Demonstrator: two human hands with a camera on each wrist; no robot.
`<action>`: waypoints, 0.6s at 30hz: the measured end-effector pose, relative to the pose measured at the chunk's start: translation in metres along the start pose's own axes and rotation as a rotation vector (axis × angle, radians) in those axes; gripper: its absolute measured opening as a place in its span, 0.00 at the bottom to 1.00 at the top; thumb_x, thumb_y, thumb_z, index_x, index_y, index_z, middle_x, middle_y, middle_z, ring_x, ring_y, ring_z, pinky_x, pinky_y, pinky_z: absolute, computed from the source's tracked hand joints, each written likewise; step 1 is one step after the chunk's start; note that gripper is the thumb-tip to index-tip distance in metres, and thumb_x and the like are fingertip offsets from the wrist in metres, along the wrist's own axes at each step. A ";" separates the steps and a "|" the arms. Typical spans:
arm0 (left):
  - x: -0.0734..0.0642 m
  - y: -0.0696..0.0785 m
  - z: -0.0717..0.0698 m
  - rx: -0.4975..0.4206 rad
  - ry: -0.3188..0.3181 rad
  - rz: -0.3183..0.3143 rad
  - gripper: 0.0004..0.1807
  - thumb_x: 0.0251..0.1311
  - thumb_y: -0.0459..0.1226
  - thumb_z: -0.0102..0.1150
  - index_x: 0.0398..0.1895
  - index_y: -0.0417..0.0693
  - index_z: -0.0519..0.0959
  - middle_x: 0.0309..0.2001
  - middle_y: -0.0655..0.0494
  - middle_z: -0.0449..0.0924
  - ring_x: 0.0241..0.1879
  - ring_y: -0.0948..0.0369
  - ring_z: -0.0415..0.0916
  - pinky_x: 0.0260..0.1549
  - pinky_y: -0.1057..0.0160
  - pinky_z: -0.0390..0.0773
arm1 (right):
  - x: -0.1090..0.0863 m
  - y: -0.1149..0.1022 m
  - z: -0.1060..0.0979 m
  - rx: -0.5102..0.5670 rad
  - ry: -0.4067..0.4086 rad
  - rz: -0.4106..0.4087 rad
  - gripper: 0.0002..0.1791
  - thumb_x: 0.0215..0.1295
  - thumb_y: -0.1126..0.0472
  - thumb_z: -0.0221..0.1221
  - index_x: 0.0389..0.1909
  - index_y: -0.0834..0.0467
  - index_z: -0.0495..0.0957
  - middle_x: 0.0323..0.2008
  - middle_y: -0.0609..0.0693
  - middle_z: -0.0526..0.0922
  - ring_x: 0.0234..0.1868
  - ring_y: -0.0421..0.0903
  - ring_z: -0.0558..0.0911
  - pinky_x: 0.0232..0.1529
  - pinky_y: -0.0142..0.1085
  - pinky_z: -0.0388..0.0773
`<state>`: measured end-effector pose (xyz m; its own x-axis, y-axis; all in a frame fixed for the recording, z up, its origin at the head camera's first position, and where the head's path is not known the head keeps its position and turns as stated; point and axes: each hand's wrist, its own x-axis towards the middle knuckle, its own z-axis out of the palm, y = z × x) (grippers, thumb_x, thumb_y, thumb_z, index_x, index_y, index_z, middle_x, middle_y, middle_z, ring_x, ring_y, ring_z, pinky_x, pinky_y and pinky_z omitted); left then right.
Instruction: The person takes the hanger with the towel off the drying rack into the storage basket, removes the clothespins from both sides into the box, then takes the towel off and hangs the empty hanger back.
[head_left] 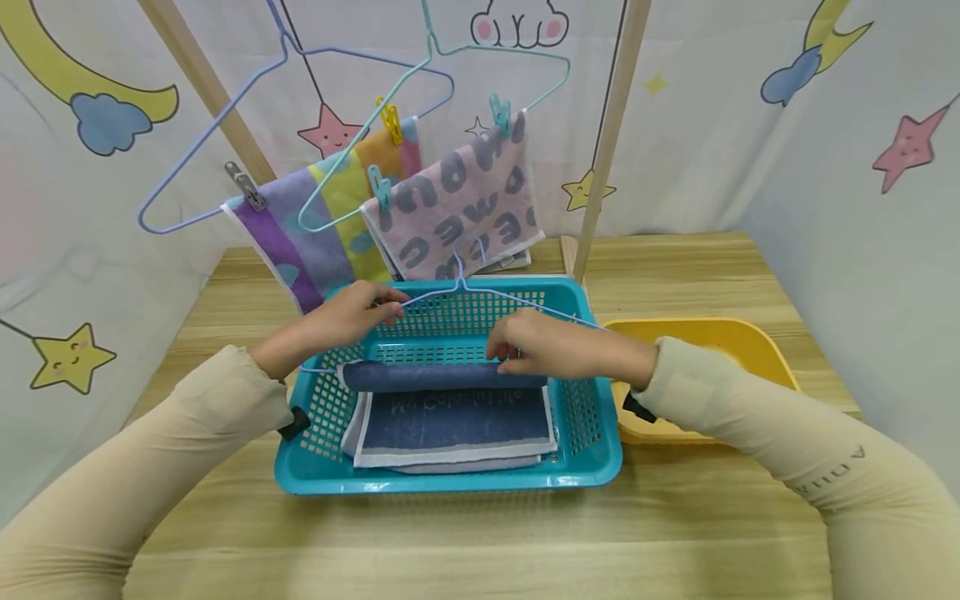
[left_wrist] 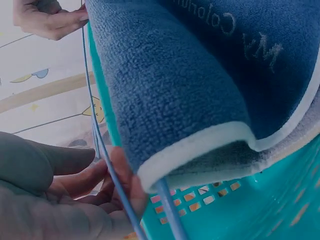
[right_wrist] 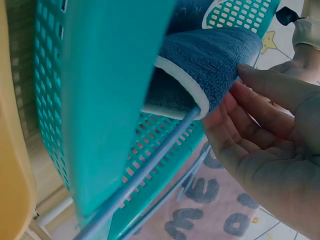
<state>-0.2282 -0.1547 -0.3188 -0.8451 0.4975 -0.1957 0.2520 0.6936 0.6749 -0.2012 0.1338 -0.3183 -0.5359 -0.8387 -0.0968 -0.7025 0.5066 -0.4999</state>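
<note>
A dark blue towel (head_left: 453, 421) with pale lettering and a white edge lies in the teal basket (head_left: 450, 483). Its far part is folded over the bottom bar of a blue clothes hanger (head_left: 517, 297), whose hook points away at the basket's far rim. At the hanger's left sloping arm, my left hand (head_left: 348, 312) has the wire between thumb and fingers. My right hand (head_left: 551, 342) pinches the towel's folded part near its right end. In the right wrist view, the thumb (right_wrist: 265, 80) presses on the fold and the fingers lie curled beside the towel's edge.
Behind the basket hang a striped colourful towel (head_left: 307, 221) and a pink lettered towel (head_left: 457, 208), clipped with pegs to hangers. Wooden poles (head_left: 611, 125) slant up on both sides. A yellow basin (head_left: 705, 329) stands right of the basket on the wooden table (head_left: 480, 550).
</note>
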 end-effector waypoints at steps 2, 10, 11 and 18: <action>0.001 -0.001 0.000 -0.015 0.008 0.001 0.19 0.78 0.31 0.42 0.63 0.24 0.70 0.49 0.34 0.79 0.46 0.45 0.78 0.34 0.57 0.74 | 0.000 0.000 0.001 -0.002 0.005 -0.016 0.09 0.67 0.68 0.63 0.46 0.66 0.83 0.39 0.52 0.84 0.39 0.43 0.81 0.43 0.33 0.78; 0.003 -0.007 -0.004 -0.145 0.008 0.033 0.15 0.79 0.33 0.40 0.52 0.29 0.74 0.37 0.47 0.76 0.32 0.58 0.69 0.33 0.66 0.71 | -0.001 0.002 0.005 -0.016 0.027 -0.063 0.04 0.67 0.70 0.63 0.40 0.65 0.83 0.31 0.49 0.82 0.31 0.40 0.77 0.36 0.31 0.76; 0.003 -0.007 -0.004 -0.155 0.008 0.044 0.14 0.79 0.34 0.41 0.50 0.31 0.74 0.36 0.49 0.76 0.32 0.57 0.68 0.31 0.66 0.71 | -0.001 0.002 0.005 -0.020 0.030 -0.065 0.03 0.67 0.70 0.62 0.38 0.64 0.83 0.31 0.49 0.82 0.31 0.40 0.76 0.35 0.31 0.76; 0.001 -0.004 -0.009 -0.241 0.000 0.069 0.14 0.79 0.38 0.42 0.44 0.35 0.73 0.30 0.50 0.72 0.30 0.57 0.65 0.29 0.66 0.68 | -0.003 0.002 0.007 -0.053 0.064 -0.095 0.04 0.67 0.72 0.61 0.33 0.63 0.81 0.29 0.49 0.80 0.29 0.41 0.74 0.35 0.32 0.75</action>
<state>-0.2341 -0.1617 -0.3157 -0.8298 0.5392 -0.1437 0.1889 0.5137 0.8369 -0.1978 0.1361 -0.3255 -0.4936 -0.8697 0.0050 -0.7745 0.4369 -0.4575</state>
